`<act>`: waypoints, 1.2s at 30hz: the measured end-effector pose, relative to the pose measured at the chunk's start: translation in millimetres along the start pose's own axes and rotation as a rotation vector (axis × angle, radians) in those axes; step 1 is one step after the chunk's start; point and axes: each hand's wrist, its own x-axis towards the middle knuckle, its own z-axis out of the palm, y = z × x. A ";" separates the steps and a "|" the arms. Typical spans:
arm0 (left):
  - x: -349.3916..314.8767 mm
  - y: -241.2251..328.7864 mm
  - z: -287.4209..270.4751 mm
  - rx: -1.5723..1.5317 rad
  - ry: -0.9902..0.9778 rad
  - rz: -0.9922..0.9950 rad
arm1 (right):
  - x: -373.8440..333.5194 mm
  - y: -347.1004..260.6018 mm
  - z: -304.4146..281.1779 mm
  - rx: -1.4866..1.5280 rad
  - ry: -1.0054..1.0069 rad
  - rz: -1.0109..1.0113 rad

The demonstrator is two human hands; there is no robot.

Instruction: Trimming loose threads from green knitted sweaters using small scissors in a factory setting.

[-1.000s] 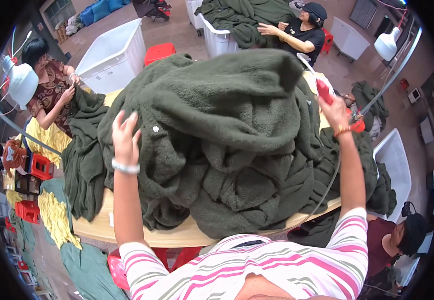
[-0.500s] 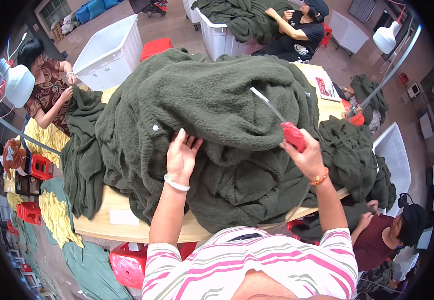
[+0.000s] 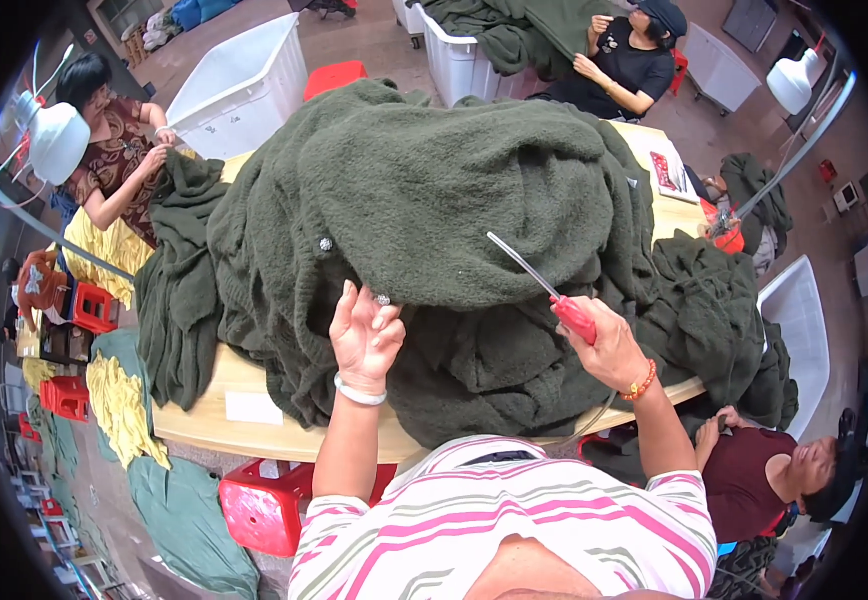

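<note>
A large heap of dark green fleece fabric (image 3: 434,200) covers most of the table before me. My left hand (image 3: 366,340), palm up, has its fingers curled at the lower edge of the top fold, gripping the cloth there. A small shiny round button-like piece (image 3: 382,299) shows at those fingertips, and a similar piece (image 3: 326,244) sits on the fabric further up and left. In my right hand (image 3: 609,345) is a red-handled tool (image 3: 576,320) with a thin straight metal rod. Its rod points up and left over the fold; contact with the cloth is unclear.
The wooden table (image 3: 199,420) shows along its near-left edge, with a white paper (image 3: 254,407) on it. Lamps (image 3: 792,82) hang at both sides. Co-workers handle cloth at left, far right and near right. White bins (image 3: 239,90) and red stools (image 3: 259,510) stand around.
The red-handled tool has come down and toward me, its rod lower over the fold. My left hand's fingers have curled more, and a second shiny piece now shows at them.
</note>
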 end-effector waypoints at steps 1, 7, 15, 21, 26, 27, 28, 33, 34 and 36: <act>0.6 0.3 4.4 0.015 0.059 -0.006 | -1.2 -3.0 0.6 -0.069 -0.013 -0.036; 7.6 4.5 -6.1 -0.037 -0.204 0.010 | -6.7 -18.5 8.9 -0.010 -0.040 -0.104; 24.4 23.8 -7.1 -0.139 -0.186 0.091 | -5.6 -32.3 22.1 0.073 -0.144 -0.112; 27.6 14.3 0.2 0.087 0.092 0.303 | -0.4 -42.8 36.7 0.092 -0.194 -0.132; 25.6 7.7 -12.5 0.197 0.078 0.357 | 4.1 -52.2 51.7 -0.081 -0.192 -0.127; 24.5 8.3 -14.0 0.198 0.078 0.349 | 4.4 -54.1 53.6 -0.080 -0.188 -0.120; 22.7 8.3 -11.7 0.228 0.098 0.374 | 5.4 -55.9 55.2 -0.114 -0.193 -0.099; 21.6 9.7 -18.7 0.318 0.130 0.385 | 10.0 -61.0 63.4 -0.109 -0.154 -0.104; 21.2 8.5 -19.7 0.322 0.130 0.377 | 11.8 -62.4 64.0 -0.118 -0.159 -0.093; 20.2 6.0 -21.0 0.331 0.126 0.366 | 15.0 -63.3 66.3 -0.124 -0.159 -0.077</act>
